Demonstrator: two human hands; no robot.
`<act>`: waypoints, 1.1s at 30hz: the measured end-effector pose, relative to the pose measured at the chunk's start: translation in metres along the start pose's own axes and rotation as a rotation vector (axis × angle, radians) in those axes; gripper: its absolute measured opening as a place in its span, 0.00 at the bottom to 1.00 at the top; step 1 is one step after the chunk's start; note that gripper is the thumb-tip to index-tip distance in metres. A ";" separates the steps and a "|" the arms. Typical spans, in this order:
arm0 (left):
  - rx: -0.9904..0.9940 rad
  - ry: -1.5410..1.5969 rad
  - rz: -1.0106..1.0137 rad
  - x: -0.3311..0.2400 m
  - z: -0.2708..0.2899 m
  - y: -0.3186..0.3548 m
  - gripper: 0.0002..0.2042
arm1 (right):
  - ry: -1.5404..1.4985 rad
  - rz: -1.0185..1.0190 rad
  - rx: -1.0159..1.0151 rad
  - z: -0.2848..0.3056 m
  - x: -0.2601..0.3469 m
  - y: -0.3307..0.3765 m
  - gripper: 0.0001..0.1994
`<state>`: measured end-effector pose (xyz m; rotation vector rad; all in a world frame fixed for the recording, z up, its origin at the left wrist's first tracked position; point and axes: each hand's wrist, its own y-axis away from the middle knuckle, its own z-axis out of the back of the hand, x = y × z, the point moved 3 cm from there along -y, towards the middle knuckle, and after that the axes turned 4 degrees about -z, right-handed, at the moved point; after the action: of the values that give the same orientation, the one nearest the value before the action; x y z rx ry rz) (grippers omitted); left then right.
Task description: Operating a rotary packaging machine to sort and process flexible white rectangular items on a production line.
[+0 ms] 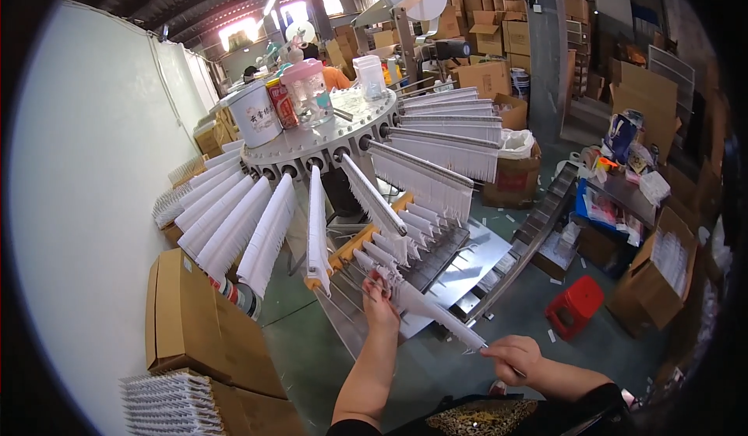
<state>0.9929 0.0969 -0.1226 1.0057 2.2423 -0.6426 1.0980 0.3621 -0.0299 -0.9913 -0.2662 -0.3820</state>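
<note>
White bristle strip (436, 315) on a thin rod lay slantwise between the person's two hands, low in the head view, above the grey metal chute (460, 268). The left hand (379, 296) was closed around the strip's upper end, fingers curled tight where the strip met the row of pegs on the orange rail (366, 237). The right hand (510, 356) pinched the rod's lower end in a narrow grip, knuckles up, near the dark patterned clothing at the picture's lower edge.

Around them stood a round metal carousel (327, 136) with sockets along its rim. From those sockets long rods hung with white bristles (425, 175) fanned outward like spokes, several drooping down in front of the left hand and crowding the space over the rail. On the carousel's top sat a white bucket (255, 112), a red can (282, 102), a clear jug with a pink lid (306, 89) and a clear lidded tub (370, 76); what they held could not be told.

To the left, flat cardboard boxes (195, 323) lay stacked beside a white partition wall (93, 202), with a bundle of white strips (167, 405) at the bottom corner. A red plastic stool (575, 305) stood on the green floor to the right. An open carton (510, 175) behind the carousel held white bags. More cartons (650, 280) lined the right side, one holding packed white pieces.
</note>
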 end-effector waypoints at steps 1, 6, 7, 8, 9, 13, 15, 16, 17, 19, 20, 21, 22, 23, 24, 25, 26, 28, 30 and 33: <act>0.014 0.043 -0.002 -0.001 -0.003 0.000 0.16 | 0.006 0.013 0.000 0.000 0.000 0.000 0.18; -0.018 -0.075 0.002 -0.004 -0.003 0.000 0.19 | 0.023 0.006 0.003 -0.011 -0.008 0.012 0.17; -0.030 -0.071 0.018 -0.004 -0.001 0.000 0.18 | 0.023 0.008 0.003 -0.014 -0.011 0.016 0.17; -0.042 -0.067 0.035 -0.003 0.000 -0.001 0.18 | 0.040 0.020 0.010 -0.017 -0.015 0.022 0.18; -0.055 -0.065 0.051 -0.002 0.002 -0.001 0.17 | 0.054 0.032 0.017 -0.020 -0.019 0.028 0.19; -0.027 -0.019 0.018 0.000 0.003 -0.002 0.18 | 0.028 0.047 -0.004 -0.017 -0.021 0.042 0.20; -0.049 -0.054 0.018 0.001 0.004 -0.002 0.17 | 0.007 0.045 -0.018 -0.014 -0.020 0.044 0.20; -0.072 -0.088 0.018 0.001 0.004 -0.001 0.17 | 0.005 0.052 -0.017 -0.012 -0.018 0.045 0.20; -0.094 -0.122 0.017 0.002 0.005 -0.001 0.17 | 0.003 0.059 -0.016 -0.010 -0.016 0.046 0.20; -0.075 -0.149 0.007 0.003 0.006 -0.002 0.19 | 0.002 0.063 -0.017 -0.008 -0.015 0.045 0.20; -0.057 -0.175 -0.006 0.004 0.006 -0.002 0.21 | 0.006 0.057 -0.007 -0.009 -0.015 0.042 0.19; -0.039 -0.200 -0.019 0.004 0.006 -0.003 0.23 | 0.010 0.051 0.002 -0.009 -0.015 0.038 0.19; -0.038 -0.201 -0.018 0.004 0.006 -0.002 0.23 | 0.013 0.046 0.012 -0.009 -0.015 0.035 0.19; -0.025 -0.164 -0.022 0.005 0.006 -0.002 0.21 | 0.014 0.045 0.010 -0.009 -0.014 0.032 0.19; -0.012 -0.126 -0.025 0.005 0.004 -0.001 0.19 | 0.020 0.031 0.016 -0.009 -0.012 0.028 0.18; 0.000 -0.088 -0.028 0.003 0.001 0.000 0.17 | 0.026 0.017 0.023 -0.009 -0.010 0.024 0.16; 0.000 -0.088 -0.028 0.002 -0.002 0.001 0.17 | 0.032 0.004 0.030 -0.009 -0.009 0.020 0.15; -0.020 -0.027 0.006 -0.002 -0.006 0.009 0.12 | 0.001 -0.024 0.043 -0.009 -0.012 0.010 0.14; -0.031 0.002 0.025 -0.011 -0.014 0.016 0.09 | -0.062 -0.082 0.066 -0.012 -0.015 0.003 0.10; -0.154 0.126 0.108 -0.020 -0.023 0.025 0.06 | -0.274 -0.200 -0.060 -0.009 -0.018 0.005 0.06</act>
<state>1.0158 0.1168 -0.0969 1.1065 2.2874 -0.3629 1.0842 0.3608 -0.0453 -1.0797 -0.6081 -0.4370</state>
